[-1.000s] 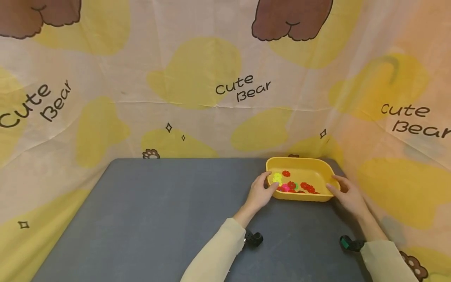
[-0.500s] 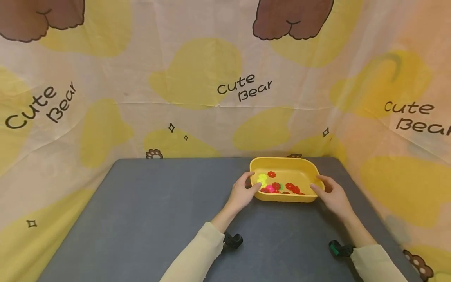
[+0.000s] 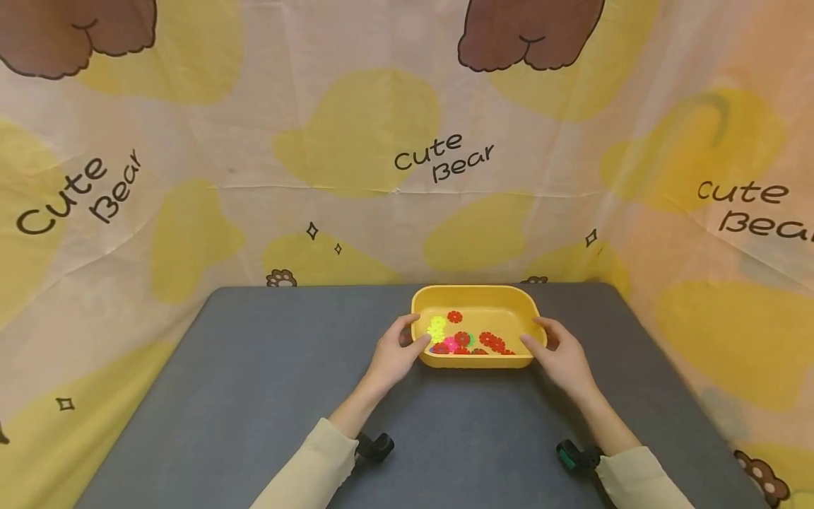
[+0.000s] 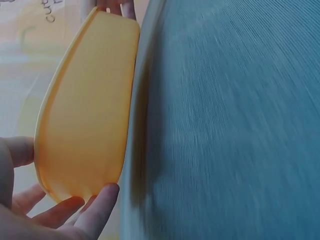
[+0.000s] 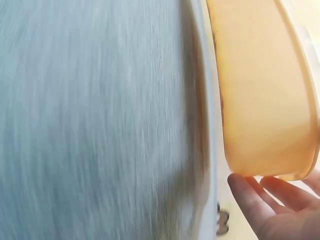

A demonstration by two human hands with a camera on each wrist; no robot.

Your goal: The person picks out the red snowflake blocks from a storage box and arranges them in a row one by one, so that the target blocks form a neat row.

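Observation:
Both hands hold a yellow plastic basin point(image 3: 509, 318) by its two short ends, above the far part of the table. My left hand point(image 3: 393, 353) grips the left end, thumb over the rim and fingers against the outer wall, as the left wrist view shows on the basin wall point(image 4: 90, 100). At the other end, my right hand point(image 3: 566, 357) grips in the same way; its fingers point(image 5: 245, 195) touch the basin's end in the right wrist view. Inside lie several small flower-shaped pieces: red ones point(image 3: 492, 342), yellow ones point(image 3: 437, 328), a pink one and a green one.
Under the basin spreads a dark grey-blue tabletop point(image 3: 286, 396). A printed cloth point(image 3: 356, 134) with bears and lettering hangs behind it and along the sides. Each wrist wears a black camera mount, the left one point(image 3: 376, 447) and the right one point(image 3: 575, 456).
The basin has moved left across the table, from near the right corner toward the middle, with both hands holding it. The flower pieces stay in it.

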